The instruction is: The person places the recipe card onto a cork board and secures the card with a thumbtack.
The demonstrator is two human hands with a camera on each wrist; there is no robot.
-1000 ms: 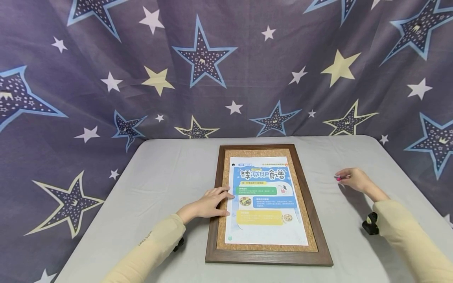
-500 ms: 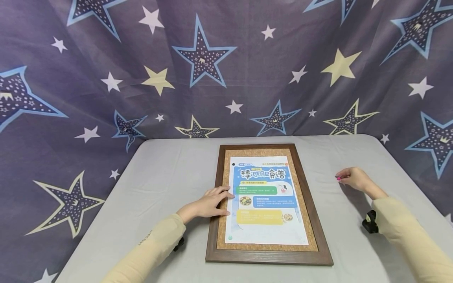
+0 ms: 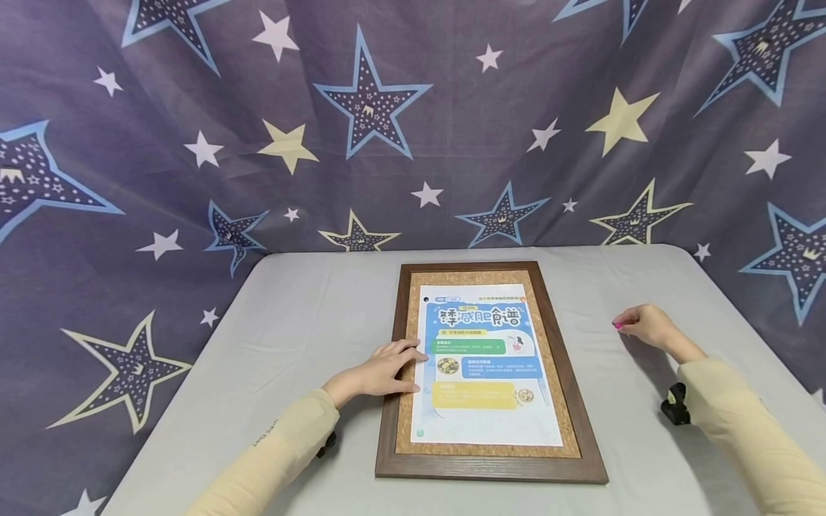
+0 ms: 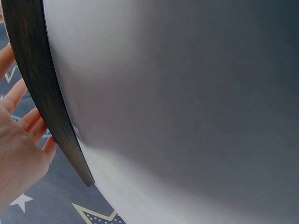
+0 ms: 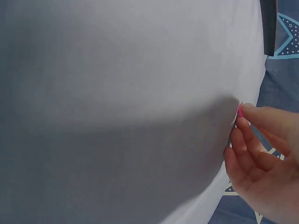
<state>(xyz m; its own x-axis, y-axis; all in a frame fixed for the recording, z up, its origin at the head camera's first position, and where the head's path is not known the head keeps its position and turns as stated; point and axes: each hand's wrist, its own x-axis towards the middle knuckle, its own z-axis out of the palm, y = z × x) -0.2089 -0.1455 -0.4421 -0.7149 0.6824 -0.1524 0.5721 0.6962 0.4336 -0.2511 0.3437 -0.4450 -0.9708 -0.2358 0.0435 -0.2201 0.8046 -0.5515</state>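
Note:
A corkboard in a dark brown wooden frame (image 3: 492,469) lies on the table. On its cork sits a printed paper sheet (image 3: 484,426), with a black pin (image 3: 426,299) at its top left corner and an orange pin (image 3: 522,299) at its top right. My left hand (image 3: 381,369) rests over the board's left side, fingers extended and fingertips at the sheet's left edge. To the right of the board, my right hand (image 3: 648,328) pinches a small pink push pin (image 5: 240,110) between thumb and fingertip, just above the tabletop. The fingers hide part of the pin.
A pale grey cloth covers the table (image 3: 310,308). Behind it hangs a dark curtain (image 3: 445,143) printed with stars. A black wrist camera (image 3: 675,405) shows under my right sleeve.
My right fingertips have shifted slightly about the pink push pin. The left hand, board and sheet stay where they were.

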